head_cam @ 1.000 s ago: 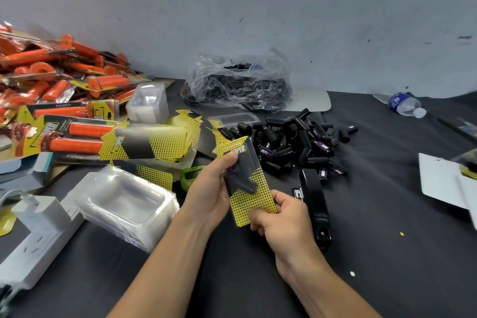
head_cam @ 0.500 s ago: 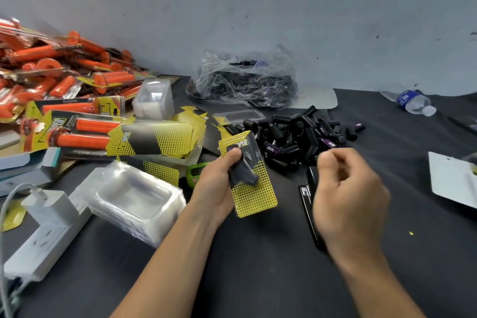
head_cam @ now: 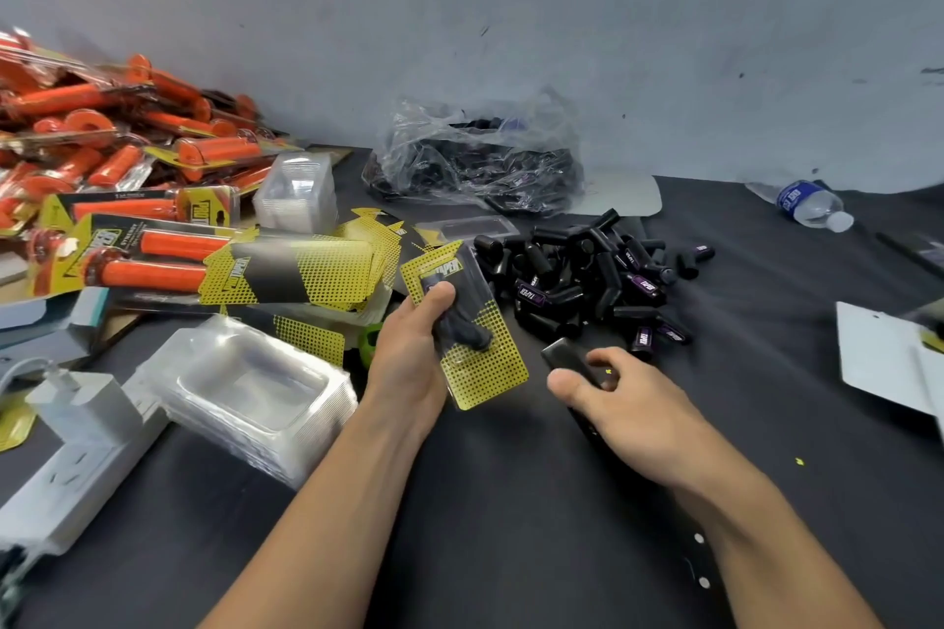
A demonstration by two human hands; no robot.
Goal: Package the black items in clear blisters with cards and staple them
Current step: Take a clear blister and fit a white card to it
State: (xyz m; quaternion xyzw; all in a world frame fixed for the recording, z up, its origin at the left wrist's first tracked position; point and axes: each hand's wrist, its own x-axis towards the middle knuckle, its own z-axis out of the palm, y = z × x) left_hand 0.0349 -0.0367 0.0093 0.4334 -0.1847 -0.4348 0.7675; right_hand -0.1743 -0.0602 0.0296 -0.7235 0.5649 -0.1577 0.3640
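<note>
My left hand [head_cam: 408, 358] grips a yellow-and-black dotted card with a clear blister [head_cam: 472, 337] on it; a black item shows inside the blister, under my thumb. My right hand [head_cam: 633, 409] lies over a black stapler [head_cam: 562, 355] on the dark table, fingers curling around its body. A pile of loose black items [head_cam: 587, 271] with purple labels sits just beyond both hands. A stack of yellow cards [head_cam: 296, 273] lies left of the pile. Nested clear blisters [head_cam: 250, 388] are stacked at my left forearm.
Orange grips in finished packs [head_cam: 127, 199] are heaped at the far left. A clear bag of black items [head_cam: 475, 158] sits by the wall. A water bottle [head_cam: 807, 202] lies far right, white cards [head_cam: 889, 358] at the right edge, a white power strip [head_cam: 76, 465] near left.
My right hand let go of the card's lower edge, lifted away to the right, then came down onto the black stapler. My left hand kept holding the carded blister.
</note>
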